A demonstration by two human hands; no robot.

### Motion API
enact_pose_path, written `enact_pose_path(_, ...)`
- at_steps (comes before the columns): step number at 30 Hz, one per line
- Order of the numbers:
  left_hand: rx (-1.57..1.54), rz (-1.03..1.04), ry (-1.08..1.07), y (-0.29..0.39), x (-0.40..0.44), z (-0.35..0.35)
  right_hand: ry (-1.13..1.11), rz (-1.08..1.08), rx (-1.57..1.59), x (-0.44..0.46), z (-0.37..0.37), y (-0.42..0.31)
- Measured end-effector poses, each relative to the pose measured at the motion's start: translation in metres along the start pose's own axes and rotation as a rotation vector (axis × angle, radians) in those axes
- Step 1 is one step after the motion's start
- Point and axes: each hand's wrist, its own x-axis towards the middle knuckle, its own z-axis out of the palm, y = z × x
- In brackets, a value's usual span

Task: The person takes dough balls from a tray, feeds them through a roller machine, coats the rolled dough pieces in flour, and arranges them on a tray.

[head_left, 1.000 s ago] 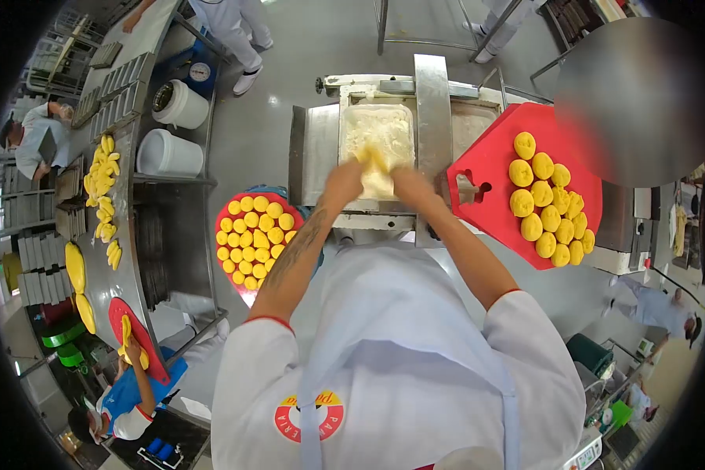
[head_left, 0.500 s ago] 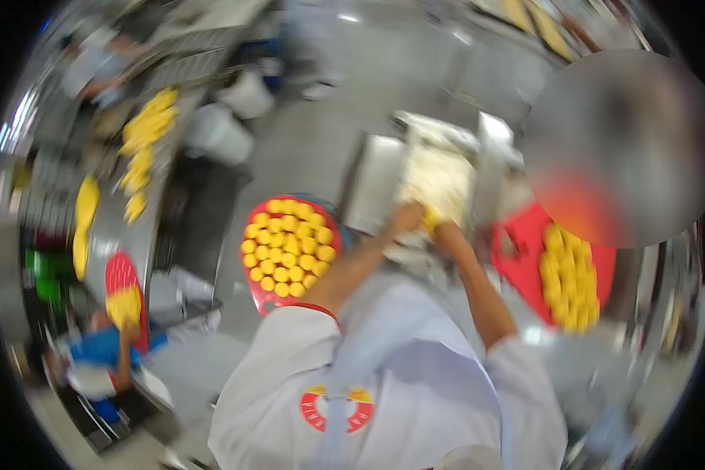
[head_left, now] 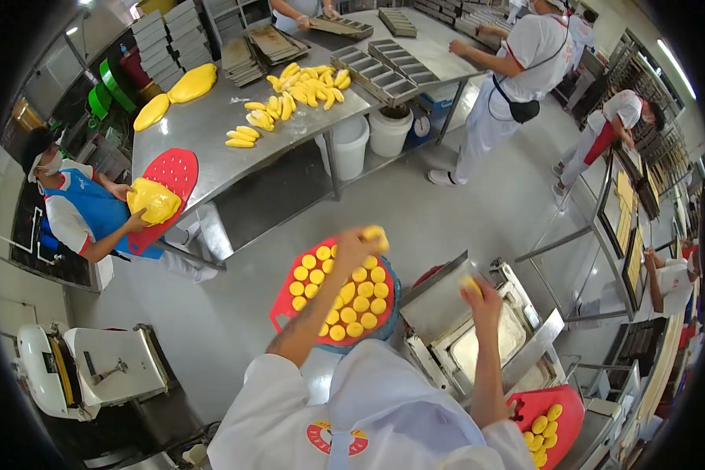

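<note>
My left hand (head_left: 354, 252) is raised over a round red board (head_left: 280, 315) and grips a yellow dough piece (head_left: 376, 236). Rows of round yellow dough pieces (head_left: 365, 289) cover that board, partly hidden behind my forearm. My right hand (head_left: 486, 304) is closed around another yellow dough piece (head_left: 469, 285), blurred by motion, above the left side of a metal machine (head_left: 439, 362). A pale, whitish surface (head_left: 497, 333) lies inside the machine's frame. At lower right, a second red board (head_left: 568, 411) carries several yellow dough pieces (head_left: 542, 433).
A steel table (head_left: 211, 133) across the floor bears yellow dough strips (head_left: 313, 84) and baking pans (head_left: 372, 74). Beside it a person in a blue apron (head_left: 94, 200) holds dough on a red board. More people stand at the upper right. A white machine (head_left: 106, 364) is at lower left.
My hands were together over the machine's pale surface; now they are apart, the left over the round red board. The camera view has turned and sharpened.
</note>
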Motion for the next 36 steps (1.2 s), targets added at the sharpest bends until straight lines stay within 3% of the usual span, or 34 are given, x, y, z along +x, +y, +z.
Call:
enact_pose_path(1, 0.163, 0.155, 0.135, 0.023, 0.031, -0.022, -0.021, -0.03, 0.173, 0.049, 0.028, -0.073)
enact_pose_path(2, 0.189, 0.276, 0.244, 0.078, 0.047, -0.038, -0.061, -0.132, 0.094, 0.097, 0.055, -0.116)
enact_pose_path(3, 0.157, 0.275, 0.212, 0.13, 0.056, -0.054, -0.061, -0.29, 0.143, 0.133, 0.085, -0.165)
enact_pose_path(4, 0.063, 0.208, 0.277, 0.158, 0.071, -0.066, -0.095, -0.314, -0.021, 0.151, 0.097, -0.225)
enact_pose_path(5, 0.045, 0.045, 0.316, 0.183, 0.083, -0.083, -0.138, -0.198, -0.093, 0.171, 0.113, -0.255)
enact_pose_path(7, 0.032, -0.056, 0.422, 0.18, 0.087, -0.117, -0.05, -0.306, -0.198, 0.192, 0.134, -0.275)
enact_pose_path(9, 0.027, -0.061, 0.444, 0.164, 0.065, -0.126, -0.168, -0.272, 0.016, 0.16, 0.109, -0.286)
enact_pose_path(10, 0.058, -0.075, 0.444, 0.138, 0.048, -0.126, -0.224, -0.247, 0.127, 0.134, 0.099, -0.28)
enact_pose_path(11, 0.022, -0.076, 0.4, 0.099, 0.028, -0.124, -0.147, -0.427, 0.061, 0.108, 0.09, -0.253)
enact_pose_path(15, 0.042, -0.344, 0.119, -0.144, -0.064, -0.088, -0.237, 0.0, 0.16, -0.057, 0.041, -0.047)
enact_pose_path(16, -0.038, -0.443, -0.002, -0.179, -0.093, -0.064, -0.111, 0.031, -0.05, -0.119, 0.021, -0.003)
enact_pose_path(17, -0.205, -0.538, -0.121, -0.148, -0.122, -0.02, -0.107, 0.303, 0.263, -0.182, -0.006, 0.042)
enact_pose_path(18, -0.357, -0.654, -0.259, -0.095, -0.162, 0.02, 0.061, 0.42, 0.352, -0.247, -0.029, 0.05)
enact_pose_path(19, -0.179, -0.631, -0.322, -0.082, -0.173, 0.054, 0.119, 0.388, 0.271, -0.313, -0.049, 0.098)
enact_pose_path(20, 0.009, -0.612, -0.425, -0.079, -0.186, 0.09, 0.218, 0.445, 0.209, -0.363, -0.072, 0.087)
enact_pose_path(21, 0.026, -0.423, -0.63, -0.127, -0.178, 0.113, 0.315, 0.506, 0.152, -0.41, -0.097, 0.068)
enact_pose_path(22, 0.065, -0.223, -0.79, -0.116, -0.169, 0.137, 0.442, 0.522, 0.176, -0.446, -0.112, 0.056)
enact_pose_path(23, 0.143, -0.241, -0.931, -0.115, -0.147, 0.159, 0.59, 0.545, 0.191, -0.47, -0.124, 0.031)
enact_pose_path(24, 0.269, -0.166, -0.904, -0.053, -0.161, 0.196, 0.728, 0.569, 0.209, -0.494, -0.135, 0.011)
enact_pose_path(27, 0.361, 0.086, -0.905, 0.004, -0.186, 0.292, 1.063, 0.475, 0.42, -0.544, -0.15, -0.03)
enact_pose_path(30, 0.384, 0.267, -1.01, 0.072, -0.261, 0.369, 1.16, 0.498, 0.481, -0.574, -0.14, -0.045)
enact_pose_path(32, 0.271, 0.238, -1.186, 0.046, -0.302, 0.428, 1.107, 0.569, 0.418, -0.606, -0.142, -0.03)
enact_pose_path(34, 0.4, 0.386, -1.288, 0.053, -0.371, 0.476, 1.139, 0.591, 0.222, -0.63, -0.169, -0.017)
enact_pose_path(36, 0.43, 0.56, -1.173, 0.04, -0.395, 0.526, 1.196, 0.711, 0.005, -0.643, -0.211, -0.008)
